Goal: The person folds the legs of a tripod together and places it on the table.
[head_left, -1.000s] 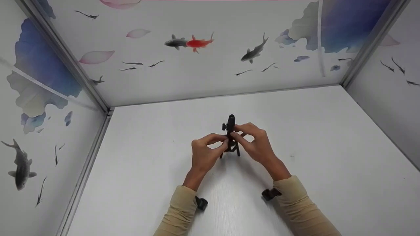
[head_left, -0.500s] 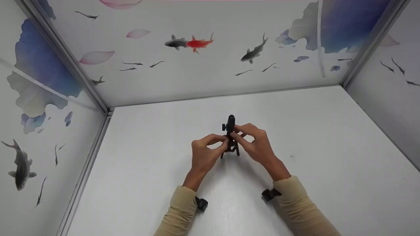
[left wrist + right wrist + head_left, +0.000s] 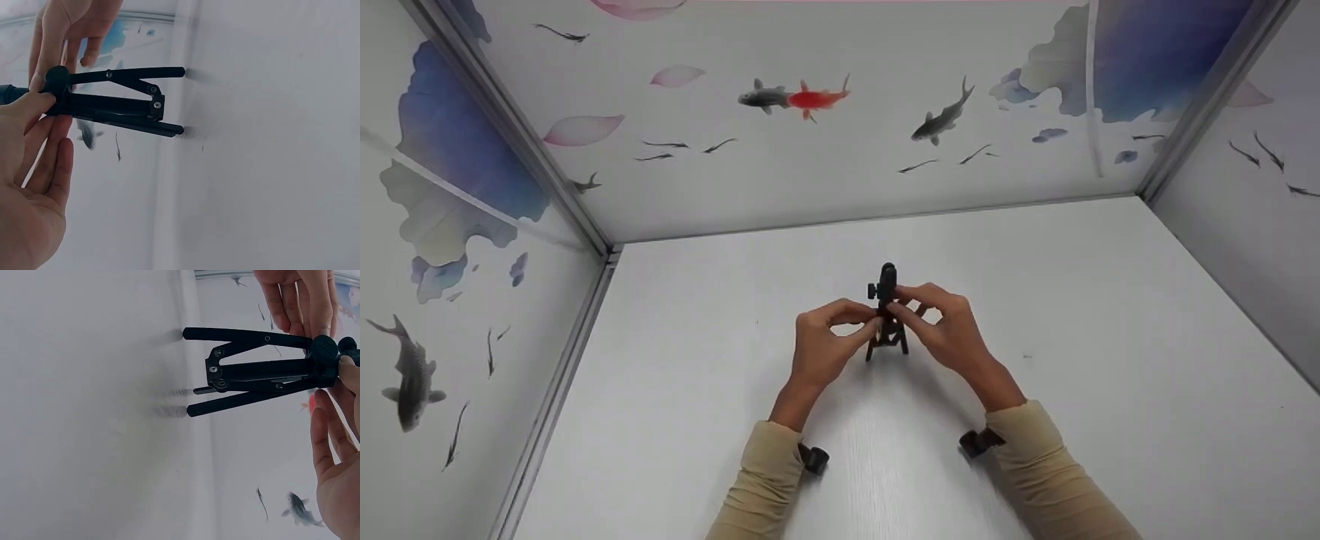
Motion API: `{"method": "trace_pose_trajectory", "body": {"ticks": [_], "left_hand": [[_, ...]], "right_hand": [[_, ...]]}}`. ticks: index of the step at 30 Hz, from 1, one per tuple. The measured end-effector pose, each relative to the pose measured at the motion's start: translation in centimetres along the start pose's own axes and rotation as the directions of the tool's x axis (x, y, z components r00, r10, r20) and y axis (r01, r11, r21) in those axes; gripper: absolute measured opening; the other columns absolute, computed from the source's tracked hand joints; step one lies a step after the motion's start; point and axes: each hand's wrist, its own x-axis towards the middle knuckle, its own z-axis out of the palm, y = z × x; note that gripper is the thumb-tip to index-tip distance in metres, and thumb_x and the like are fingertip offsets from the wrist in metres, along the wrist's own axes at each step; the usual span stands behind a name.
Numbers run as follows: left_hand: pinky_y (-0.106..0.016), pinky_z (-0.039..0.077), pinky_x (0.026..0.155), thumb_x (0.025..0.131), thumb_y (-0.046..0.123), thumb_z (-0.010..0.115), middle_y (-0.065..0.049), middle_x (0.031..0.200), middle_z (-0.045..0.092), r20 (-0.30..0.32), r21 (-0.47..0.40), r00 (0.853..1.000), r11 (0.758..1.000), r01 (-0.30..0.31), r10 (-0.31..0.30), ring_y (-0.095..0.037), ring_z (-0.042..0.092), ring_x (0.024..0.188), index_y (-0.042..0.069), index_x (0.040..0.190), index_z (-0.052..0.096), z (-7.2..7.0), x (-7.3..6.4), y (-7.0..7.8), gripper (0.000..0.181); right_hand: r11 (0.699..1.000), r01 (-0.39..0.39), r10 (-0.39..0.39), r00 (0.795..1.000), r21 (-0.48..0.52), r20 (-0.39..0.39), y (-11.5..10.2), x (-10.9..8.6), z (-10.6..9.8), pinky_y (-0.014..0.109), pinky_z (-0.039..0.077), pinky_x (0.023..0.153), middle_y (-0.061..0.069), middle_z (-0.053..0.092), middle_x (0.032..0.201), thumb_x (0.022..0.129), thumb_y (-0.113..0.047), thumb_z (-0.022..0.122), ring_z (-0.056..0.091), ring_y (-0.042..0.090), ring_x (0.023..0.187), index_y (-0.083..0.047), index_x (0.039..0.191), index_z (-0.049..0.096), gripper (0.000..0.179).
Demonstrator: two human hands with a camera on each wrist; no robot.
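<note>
A small black tripod point(image 3: 888, 279) stands upright on the white table, with a knob point(image 3: 872, 290) jutting left near its top. My left hand point(image 3: 820, 345) pinches its left side between thumb and fingertips, just above the legs. From the right, my right hand point(image 3: 952, 330) grips the upper body slightly higher. In the left wrist view, the tripod's legs point(image 3: 126, 104) are partly spread around a centre post with hinged braces. A round disc point(image 3: 324, 349) sits by the leg tops in the right wrist view, with fingers of both hands around it.
The white tabletop point(image 3: 697, 390) meets a back panel point(image 3: 840, 176) and side panels point(image 3: 457, 360) printed with fish and petals. Metal rails point(image 3: 551, 390) run along the edges. A black wrist camera point(image 3: 814, 459) hangs at the left cuff, another camera point(image 3: 979, 444) at the right.
My left hand and forearm have shifted slightly left, fingertips still at the tripod. The tripod's feet sit marginally farther back. My right hand keeps its place.
</note>
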Motion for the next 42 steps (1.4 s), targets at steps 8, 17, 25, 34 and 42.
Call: {"method": "trace_pose_trajectory", "body": {"ticks": [8,17,25,34,42], "left_hand": [[-0.036,0.065,0.094,0.092,0.014,0.088,0.004,0.103,0.085,0.118,0.036,0.988,0.995,0.097,-0.101,-0.01,0.082,0.097,0.017,0.108,0.081,-1.0,0.0,-0.6,0.018],[-0.029,0.065,0.089,0.093,0.005,0.085,-0.001,0.104,0.085,0.267,0.114,0.956,0.989,0.098,-0.125,-0.013,0.082,0.096,0.01,0.108,0.081,-1.7,0.0,-1.3,0.016],[-0.027,0.064,0.09,0.095,0.002,0.082,-0.005,0.107,0.085,0.332,0.147,0.935,0.986,0.076,-0.122,-0.013,0.082,0.098,0.007,0.112,0.082,-1.8,-0.2,-1.9,0.018],[-0.029,0.063,0.092,0.095,0.007,0.084,-0.001,0.104,0.085,0.324,0.209,0.937,0.976,0.064,-0.131,-0.009,0.081,0.097,0.009,0.111,0.083,-1.7,-0.3,-1.7,0.016],[-0.031,0.063,0.095,0.094,0.014,0.085,0.001,0.104,0.086,0.322,0.267,0.943,0.964,-0.008,-0.081,-0.008,0.081,0.097,0.012,0.11,0.084,-1.6,0.0,-1.2,0.017]], "right_hand": [[0.999,-0.024,0.024,1.0,-0.031,0.01,0.4,-0.1,-0.3,0.04,0.054,0.079,-0.003,0.079,0.124,0.105,-0.014,0.073,0.071,0.018,0.103,-0.019,0.136,0.075,0.031],[0.97,-0.222,0.24,0.934,-0.096,0.264,1.1,-0.4,-1.3,0.055,0.056,0.086,-0.005,0.08,0.109,0.09,-0.003,0.061,0.071,0.027,0.095,-0.021,0.114,0.08,0.036],[0.95,-0.247,0.304,0.871,-0.19,0.386,1.1,-0.5,-0.9,0.037,0.05,0.079,-0.008,0.082,0.103,0.092,-0.017,0.07,0.064,0.012,0.084,-0.027,0.111,0.084,0.026],[0.969,-0.201,0.245,0.873,-0.146,0.423,1.1,-0.4,-0.6,0.026,0.047,0.072,-0.001,0.083,0.094,0.096,-0.01,0.074,0.065,0.011,0.079,-0.015,0.111,0.086,0.02],[0.971,-0.218,0.238,0.866,-0.096,0.439,1.0,-0.4,-1.0,0.022,0.043,0.065,0.006,0.083,0.093,0.099,-0.009,0.075,0.066,0.012,0.08,-0.013,0.109,0.086,0.016]]}}
